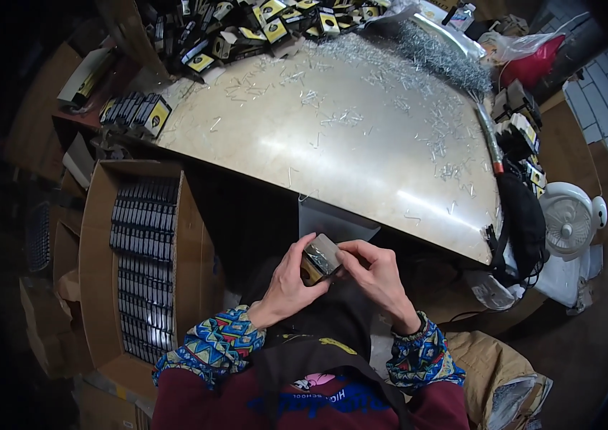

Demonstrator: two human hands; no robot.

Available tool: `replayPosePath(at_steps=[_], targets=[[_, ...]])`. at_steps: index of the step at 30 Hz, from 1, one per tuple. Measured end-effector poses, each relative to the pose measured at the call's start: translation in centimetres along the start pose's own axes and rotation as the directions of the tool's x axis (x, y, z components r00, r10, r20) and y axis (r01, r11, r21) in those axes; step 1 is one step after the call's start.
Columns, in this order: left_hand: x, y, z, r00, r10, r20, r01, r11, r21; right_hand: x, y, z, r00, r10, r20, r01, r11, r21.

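My left hand [287,284] is closed around a small black and yellow cardboard box [310,274], held above my lap just off the table's near edge. A pale grey flap stands up at the far side of the box. Inside its open top, shiny bits show, too small to make out clearly. On the right side, my right hand [381,278] pinches the edge of the box by the flap, thumb and forefinger together. Whether those fingertips also hold a small piece is hidden.
Many bent metal wire pieces [343,115] lie scattered on the metal table [268,154], heaped at the far right [440,56]. Small boxes [275,29] pile up at the back. A carton [184,265] of packed boxes stands left; a white fan [567,221] stands right.
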State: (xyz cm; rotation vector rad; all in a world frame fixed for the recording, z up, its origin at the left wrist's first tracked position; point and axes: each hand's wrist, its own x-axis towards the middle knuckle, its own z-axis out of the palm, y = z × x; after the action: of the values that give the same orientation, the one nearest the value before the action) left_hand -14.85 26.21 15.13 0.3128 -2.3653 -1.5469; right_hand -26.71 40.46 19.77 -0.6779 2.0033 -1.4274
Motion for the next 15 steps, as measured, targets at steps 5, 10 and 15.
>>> replayPosePath(at_steps=[5, 10, 15], targets=[[1.6, 0.7, -0.1, 0.999, 0.017, -0.045, -0.016, 1.000, 0.024, 0.4, -1.8, -0.7, 0.906, -0.412, -0.100, 0.383, 0.896, -0.222], [2.8, 1.4, 0.5, 0.993, 0.081, -0.086, -0.083, 0.996, -0.024, 1.5, -1.3, -1.2, 0.864, -0.503, 0.007, 0.488, 0.834, -0.258], [3.6, 1.8, 0.0, 0.985, 0.166, -0.035, -0.159, 0.976, 0.146, 2.2, -1.3, -0.8, 0.923, -0.334, -0.192, 0.306, 0.938, -0.164]])
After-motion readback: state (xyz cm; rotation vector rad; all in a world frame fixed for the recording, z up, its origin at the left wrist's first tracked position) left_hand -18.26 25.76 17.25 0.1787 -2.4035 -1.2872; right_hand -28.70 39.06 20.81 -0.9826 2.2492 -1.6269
